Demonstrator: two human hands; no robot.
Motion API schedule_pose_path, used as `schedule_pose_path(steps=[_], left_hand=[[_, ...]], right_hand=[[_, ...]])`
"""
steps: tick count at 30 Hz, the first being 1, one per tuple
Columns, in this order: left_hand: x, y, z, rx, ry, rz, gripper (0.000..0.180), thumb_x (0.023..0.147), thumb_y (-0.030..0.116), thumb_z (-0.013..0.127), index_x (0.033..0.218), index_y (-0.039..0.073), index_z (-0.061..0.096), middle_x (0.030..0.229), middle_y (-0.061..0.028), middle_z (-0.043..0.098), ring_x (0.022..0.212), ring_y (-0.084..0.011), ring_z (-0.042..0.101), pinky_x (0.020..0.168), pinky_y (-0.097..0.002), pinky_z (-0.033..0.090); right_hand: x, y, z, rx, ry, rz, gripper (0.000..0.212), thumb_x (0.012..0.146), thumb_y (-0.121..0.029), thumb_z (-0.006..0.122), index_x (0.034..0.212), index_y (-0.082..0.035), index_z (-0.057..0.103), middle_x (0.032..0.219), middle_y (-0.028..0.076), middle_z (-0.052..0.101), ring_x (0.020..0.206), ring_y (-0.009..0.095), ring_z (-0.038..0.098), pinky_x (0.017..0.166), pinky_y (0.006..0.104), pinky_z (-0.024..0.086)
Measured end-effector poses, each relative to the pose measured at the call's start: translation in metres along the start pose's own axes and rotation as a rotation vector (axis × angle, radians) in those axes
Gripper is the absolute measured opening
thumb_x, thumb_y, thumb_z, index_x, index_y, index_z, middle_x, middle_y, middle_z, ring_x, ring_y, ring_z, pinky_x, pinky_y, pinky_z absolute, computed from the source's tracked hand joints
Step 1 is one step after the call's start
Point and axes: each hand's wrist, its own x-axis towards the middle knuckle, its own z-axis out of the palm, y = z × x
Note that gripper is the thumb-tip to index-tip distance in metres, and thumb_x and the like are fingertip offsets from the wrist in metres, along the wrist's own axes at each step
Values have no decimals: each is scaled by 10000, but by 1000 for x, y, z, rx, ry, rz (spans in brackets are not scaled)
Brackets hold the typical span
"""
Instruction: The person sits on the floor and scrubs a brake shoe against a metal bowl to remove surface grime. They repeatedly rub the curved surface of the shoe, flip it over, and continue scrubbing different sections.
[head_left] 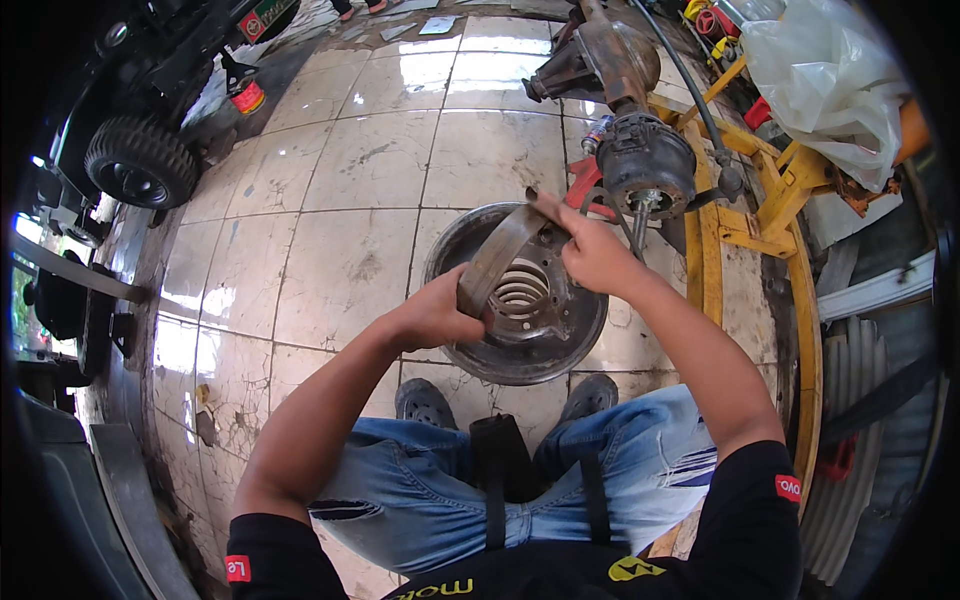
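The strip (504, 246) should be steadied above the rim (585, 335), near end clasped in the left grip (437, 312), far end pinched by the right grip (592, 252).

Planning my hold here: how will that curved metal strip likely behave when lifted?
The curved metal strip is likely stiff: its arch shows no sag between left hand and right hand. Its broad metal band suggests some heft. Its smooth-looking face might slip.
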Motion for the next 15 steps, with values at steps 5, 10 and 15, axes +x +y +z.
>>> schedule_pose_path(steps=[5,10,15], left_hand=[[5,7,-10,-151,-16,24,526,730,47,590,1242,3,476,953,-90,666,837,-165,645,765,-306,518],[-14,23,-12,-603,112,-25,419,843,71,505,1248,-29,468,1018,-114,630,852,-176,675,781,-388,584],[-37,41,1,-793,219,-11,373,870,68,491,1232,-17,491,966,-86,595,732,-140,622,746,-395,585]], right_hand=[[0,-4,-4,242,125,206,547,823,20,454,1369,62,467,1017,225,654,881,245,643,803,338,491],[-1,-16,-11,598,273,206,527,812,43,462,1334,104,466,1155,166,617,1016,200,598,880,311,469],[-6,-59,-31,931,254,254,544,802,86,443,1345,68,475,1288,130,585,1183,196,551,1028,314,402]])
